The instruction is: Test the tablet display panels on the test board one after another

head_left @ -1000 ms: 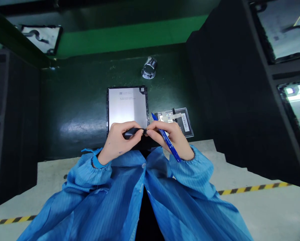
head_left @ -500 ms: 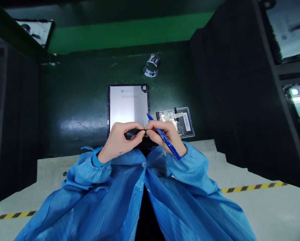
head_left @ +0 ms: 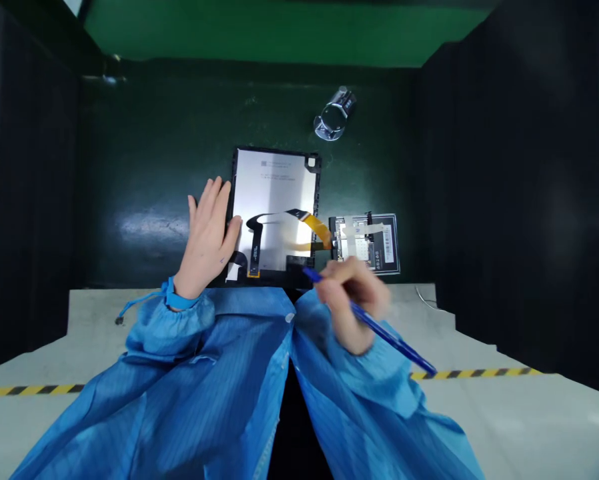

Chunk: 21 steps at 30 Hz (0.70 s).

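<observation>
The left hand lies open at centre left, its grip released, with the thumb over the left edge of a tablet display panel, which sits at the centre of the dark green surface. A black flex cable and an orange ribbon cable cross the panel's lower half. The right hand, blurred at lower centre right, has its grip closed on a blue pen. Just right of the panel lies a small circuit board on a black labelled card. A chrome fitting stands at upper centre.
</observation>
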Available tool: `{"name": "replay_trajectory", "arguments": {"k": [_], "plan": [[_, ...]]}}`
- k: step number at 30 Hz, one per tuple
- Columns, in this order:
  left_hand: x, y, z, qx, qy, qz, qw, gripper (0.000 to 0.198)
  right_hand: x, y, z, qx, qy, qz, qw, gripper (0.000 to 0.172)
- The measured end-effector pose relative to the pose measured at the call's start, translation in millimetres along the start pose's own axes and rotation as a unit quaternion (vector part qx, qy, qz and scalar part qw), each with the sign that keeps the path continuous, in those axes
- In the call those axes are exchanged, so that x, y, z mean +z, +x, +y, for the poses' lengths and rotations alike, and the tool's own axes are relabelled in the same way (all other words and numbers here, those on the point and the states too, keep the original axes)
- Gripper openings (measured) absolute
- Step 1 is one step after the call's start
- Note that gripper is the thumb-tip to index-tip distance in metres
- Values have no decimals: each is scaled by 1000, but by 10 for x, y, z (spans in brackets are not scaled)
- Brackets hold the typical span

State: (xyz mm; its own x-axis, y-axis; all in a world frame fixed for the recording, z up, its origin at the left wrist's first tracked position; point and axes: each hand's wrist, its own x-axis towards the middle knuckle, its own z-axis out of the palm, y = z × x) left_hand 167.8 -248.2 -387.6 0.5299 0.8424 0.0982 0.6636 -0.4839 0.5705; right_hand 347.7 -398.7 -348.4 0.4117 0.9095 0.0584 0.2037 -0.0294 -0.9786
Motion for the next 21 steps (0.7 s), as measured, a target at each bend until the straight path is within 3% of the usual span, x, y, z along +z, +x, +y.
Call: {"name": "replay_trajectory", "arguments": {"k": [2,6,13,18,21], "plan": [[80,-1,-59,22,4,0,1000,59,223,59,134,23,3,-36,999,42],[131,32,-82,44,-1,4,999,53,507,180,356,25,-50,-36,998,39],[102,34,-66,47,5,-11,999,57,541,161,412,-26,-125,-40,991,35],[105,32,-67,47,1,-12,999,56,580,160,422,-45,-131,-42,989,34],[108,39,-82,48,3,-11,999,56,558,148,468,-37,-108,-13,993,36]]}}
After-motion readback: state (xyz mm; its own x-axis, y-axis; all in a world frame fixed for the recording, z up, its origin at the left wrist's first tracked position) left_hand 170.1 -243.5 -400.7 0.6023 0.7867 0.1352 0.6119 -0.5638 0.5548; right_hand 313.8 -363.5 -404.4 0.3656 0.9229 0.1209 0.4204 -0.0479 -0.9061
